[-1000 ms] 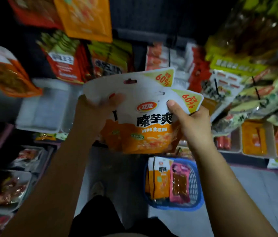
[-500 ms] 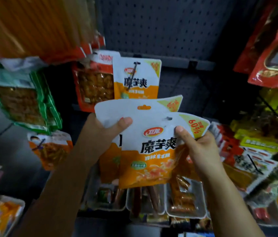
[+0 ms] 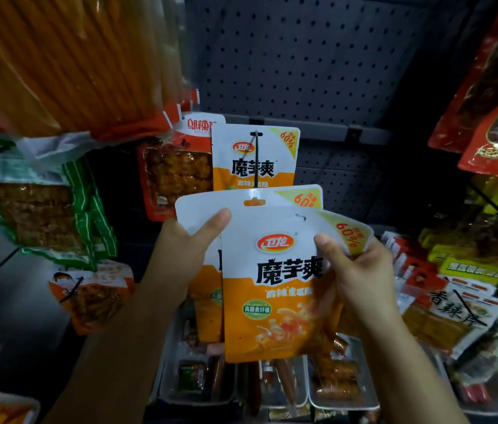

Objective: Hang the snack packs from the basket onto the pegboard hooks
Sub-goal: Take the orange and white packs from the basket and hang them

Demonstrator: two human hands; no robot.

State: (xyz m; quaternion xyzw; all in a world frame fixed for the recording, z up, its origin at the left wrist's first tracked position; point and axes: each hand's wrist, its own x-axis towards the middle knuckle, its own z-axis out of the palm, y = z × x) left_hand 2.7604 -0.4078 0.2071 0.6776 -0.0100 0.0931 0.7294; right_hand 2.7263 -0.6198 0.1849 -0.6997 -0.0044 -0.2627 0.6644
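Head view: both packs raised nearer the hook (image 3: 255, 157); left hand (image 3: 186, 243) and right hand (image 3: 360, 270) each still pinch one.

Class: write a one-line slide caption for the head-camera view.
Left hand and right hand hold two orange-white snack packs below the hook.

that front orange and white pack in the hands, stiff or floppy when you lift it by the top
Probably floppy: the front pack bends at its top corner where the right hand pinches it. Likely light for its size, since a pinch near the top carries it. The glossy film looks somewhat slippery, so the back pack in the left hand may slide against it.
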